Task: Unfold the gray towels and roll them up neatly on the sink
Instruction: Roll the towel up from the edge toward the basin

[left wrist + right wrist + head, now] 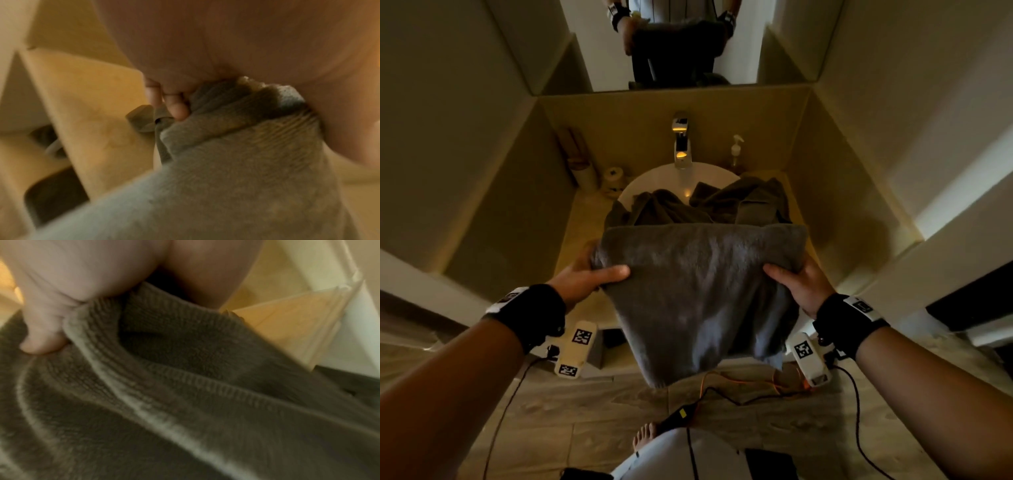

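A folded gray towel [698, 291] hangs in the air in front of the sink, held by both hands. My left hand [589, 277] grips its left edge, thumb on top and fingers hidden beneath. My right hand [796, 279] grips the right edge the same way. The left wrist view shows fingertips [176, 110] curled into the gray towel [226, 162]. In the right wrist view a thumb [41, 337] presses into the towel's folds [185, 394]. Other gray towels [709, 204] lie crumpled in the white sink basin [654, 176] behind.
A chrome faucet [680, 144] stands at the back of the sink, a soap dispenser [736, 150] to its right, paper rolls [613, 176] at the left. Walls close in on both sides. A mirror [671, 44] hangs above. Cables [756, 390] trail over the floor.
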The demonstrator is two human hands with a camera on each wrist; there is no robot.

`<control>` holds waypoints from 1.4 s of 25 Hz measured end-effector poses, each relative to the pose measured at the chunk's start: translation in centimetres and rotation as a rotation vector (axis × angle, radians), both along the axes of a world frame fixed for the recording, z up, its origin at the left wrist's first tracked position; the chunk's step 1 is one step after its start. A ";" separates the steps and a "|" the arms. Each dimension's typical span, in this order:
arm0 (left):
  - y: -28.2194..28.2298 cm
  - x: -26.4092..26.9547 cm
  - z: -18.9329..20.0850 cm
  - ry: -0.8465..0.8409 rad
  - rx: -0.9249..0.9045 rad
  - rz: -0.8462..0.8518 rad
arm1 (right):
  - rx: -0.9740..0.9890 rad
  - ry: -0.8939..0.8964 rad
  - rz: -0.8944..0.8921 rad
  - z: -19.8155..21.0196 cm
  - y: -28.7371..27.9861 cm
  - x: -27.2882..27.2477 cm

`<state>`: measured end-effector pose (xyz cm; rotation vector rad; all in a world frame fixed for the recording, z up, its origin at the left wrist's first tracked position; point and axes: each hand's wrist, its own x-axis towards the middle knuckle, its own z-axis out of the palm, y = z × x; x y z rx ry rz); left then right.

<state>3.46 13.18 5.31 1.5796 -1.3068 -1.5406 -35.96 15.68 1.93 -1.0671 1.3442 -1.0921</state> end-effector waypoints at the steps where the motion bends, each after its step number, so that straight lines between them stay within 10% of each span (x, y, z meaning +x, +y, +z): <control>1: -0.2 0.1 0.0 -0.009 -0.023 -0.057 | -0.003 -0.017 -0.011 0.4 -0.3 0.1; 16: -2.2 0.6 -0.6 0.036 -0.124 0.218 | 0.318 -0.129 0.105 11.1 -2.9 3.5; 35: -7.6 4.7 0.6 0.102 -0.218 -0.027 | 0.210 -0.191 -0.021 10.1 -3.3 7.5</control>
